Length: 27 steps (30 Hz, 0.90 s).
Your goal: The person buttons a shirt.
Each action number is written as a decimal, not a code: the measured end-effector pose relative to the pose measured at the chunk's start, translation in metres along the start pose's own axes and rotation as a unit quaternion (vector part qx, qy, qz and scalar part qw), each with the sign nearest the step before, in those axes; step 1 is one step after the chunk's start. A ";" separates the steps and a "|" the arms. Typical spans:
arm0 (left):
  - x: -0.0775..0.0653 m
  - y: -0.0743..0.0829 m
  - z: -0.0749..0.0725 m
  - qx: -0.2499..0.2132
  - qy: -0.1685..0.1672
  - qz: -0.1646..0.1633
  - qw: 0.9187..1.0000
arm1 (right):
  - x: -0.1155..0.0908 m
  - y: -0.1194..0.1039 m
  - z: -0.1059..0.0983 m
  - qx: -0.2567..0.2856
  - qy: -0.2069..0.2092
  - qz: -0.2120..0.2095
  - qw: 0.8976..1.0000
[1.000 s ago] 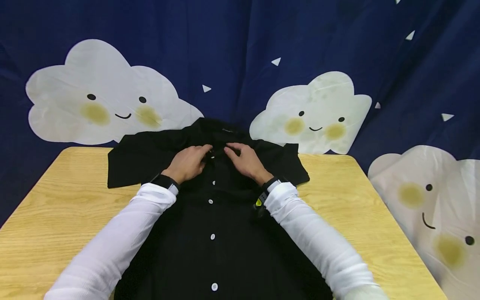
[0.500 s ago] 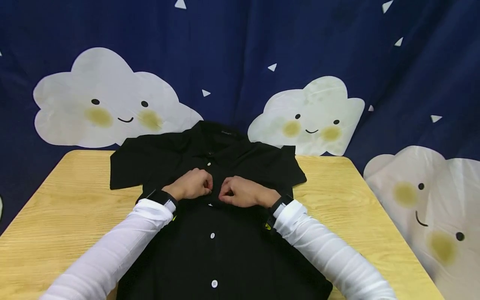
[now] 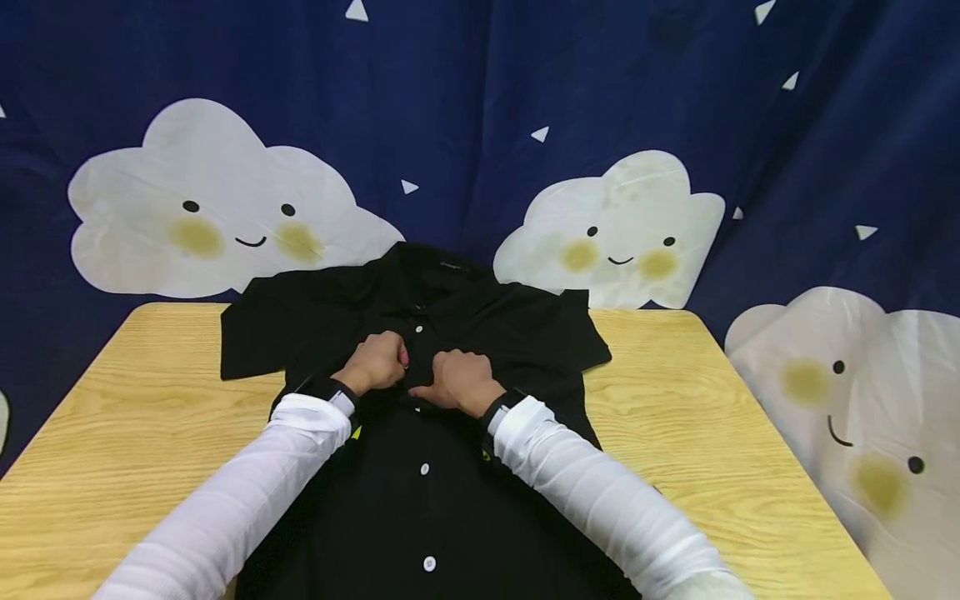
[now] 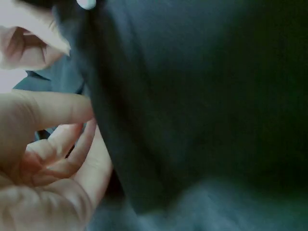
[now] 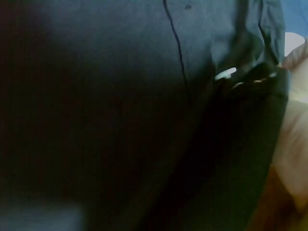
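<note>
Our two white-sleeved arms (image 3: 232,500) reach forward and converge. Our bare left hand (image 3: 375,362) pinches; our bare right hand (image 3: 461,380), near it, curls over with its thumb (image 3: 423,392) pointing leftward.

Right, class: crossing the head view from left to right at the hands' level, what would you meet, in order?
Blue curtain, wooden table, black shirt, left hand, black shirt again, right hand, black shirt again, wooden table again, smiling cloud.

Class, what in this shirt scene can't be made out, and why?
Head: hem of the shirt, past the bottom edge.
Head: lettering on the collar label, too small.
Head: fingers of the right hand, mostly under its back.
Left wrist: top of button, past upper edge.
</note>
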<state>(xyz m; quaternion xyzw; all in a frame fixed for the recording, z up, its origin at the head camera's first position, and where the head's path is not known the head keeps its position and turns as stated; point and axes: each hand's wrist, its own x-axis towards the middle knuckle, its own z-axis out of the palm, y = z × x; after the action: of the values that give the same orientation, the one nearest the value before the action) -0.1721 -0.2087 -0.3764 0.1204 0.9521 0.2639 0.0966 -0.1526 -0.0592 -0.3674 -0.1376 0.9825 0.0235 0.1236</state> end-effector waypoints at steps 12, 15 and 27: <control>0.000 -0.008 0.005 -0.034 -0.001 0.079 0.996 | 0.001 0.002 -0.008 0.066 0.000 0.000 0.998; 0.004 -0.009 0.012 -0.046 0.015 0.107 0.993 | 0.002 0.029 -0.006 0.180 0.041 -0.001 0.983; 0.012 0.002 0.017 -0.026 0.012 0.051 0.998 | 0.001 0.046 0.004 0.335 0.154 -0.014 0.929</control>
<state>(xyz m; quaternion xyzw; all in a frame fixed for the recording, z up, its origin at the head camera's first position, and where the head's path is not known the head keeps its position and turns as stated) -0.1785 -0.1955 -0.3913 0.1633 0.9386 0.2945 0.0745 -0.1648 -0.0147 -0.3710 -0.1040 0.9381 -0.3302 0.0098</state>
